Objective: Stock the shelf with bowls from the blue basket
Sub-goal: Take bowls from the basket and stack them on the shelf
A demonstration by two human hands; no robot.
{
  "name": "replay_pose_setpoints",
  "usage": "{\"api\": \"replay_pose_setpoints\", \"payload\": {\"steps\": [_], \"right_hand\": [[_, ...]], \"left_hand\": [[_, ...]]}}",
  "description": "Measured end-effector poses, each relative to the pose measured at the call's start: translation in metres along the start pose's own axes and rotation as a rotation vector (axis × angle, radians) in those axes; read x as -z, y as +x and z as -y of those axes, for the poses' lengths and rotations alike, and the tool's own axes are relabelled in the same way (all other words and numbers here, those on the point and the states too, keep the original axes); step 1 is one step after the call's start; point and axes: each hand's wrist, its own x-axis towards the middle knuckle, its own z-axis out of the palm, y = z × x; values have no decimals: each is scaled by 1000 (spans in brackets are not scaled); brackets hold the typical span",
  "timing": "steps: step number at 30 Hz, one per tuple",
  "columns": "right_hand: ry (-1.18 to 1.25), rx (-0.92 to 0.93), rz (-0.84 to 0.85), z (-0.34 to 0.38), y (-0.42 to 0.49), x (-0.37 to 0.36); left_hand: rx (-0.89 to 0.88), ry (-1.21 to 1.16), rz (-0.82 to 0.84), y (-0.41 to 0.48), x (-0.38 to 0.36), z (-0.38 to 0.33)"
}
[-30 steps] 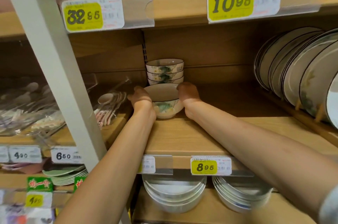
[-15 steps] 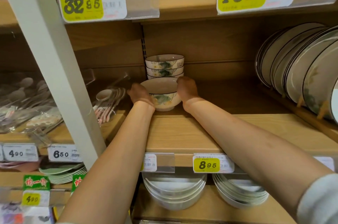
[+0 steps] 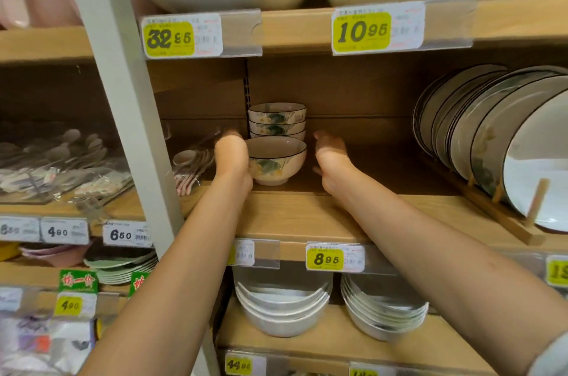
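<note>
Bowl (image 3: 276,164) is sitting on the shelf (image 3: 307,217) just before the stacked bowls (image 3: 276,118). Left hand (image 3: 232,158) is touching its left side, perhaps cupping it; right hand (image 3: 330,158) is hovering relaxed beside it, holding nothing.

Arms outstretched; right hand (image 3: 330,157) perhaps slack.
</note>
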Motion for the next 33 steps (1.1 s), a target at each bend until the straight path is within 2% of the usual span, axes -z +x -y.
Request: {"api": "replay_pose_setpoints", "payload": {"steps": [4,7,9,12,16,21,29,31,33], "right_hand": [[115,62,-15,0,-29,33],[146,120,98,-5,-71,59],[186,160,174,-12,-102,70],[219,140,306,-31,-145,76],[221,3,492,-73,-198,64],[132,-134,620,-130,-249,25],[-281,-364,890,-235,-303,-77],[-381,-405,966,-271,-310,-102],[-492,-436,960,-306,-316,-120]], "left_hand": [[-115,196,242,-51,33,1],[-80,190,424,-93,71,2],[-70,138,445,-121,99,7],[-44,88,337,-155,140,19],[17,111,168,-190,203,42],[60,77,-35,-211,278,57],[189,211,-338,-204,407,95],[238,251,-375,-197,443,105],[299,292,-389,-187,475,112]]}}
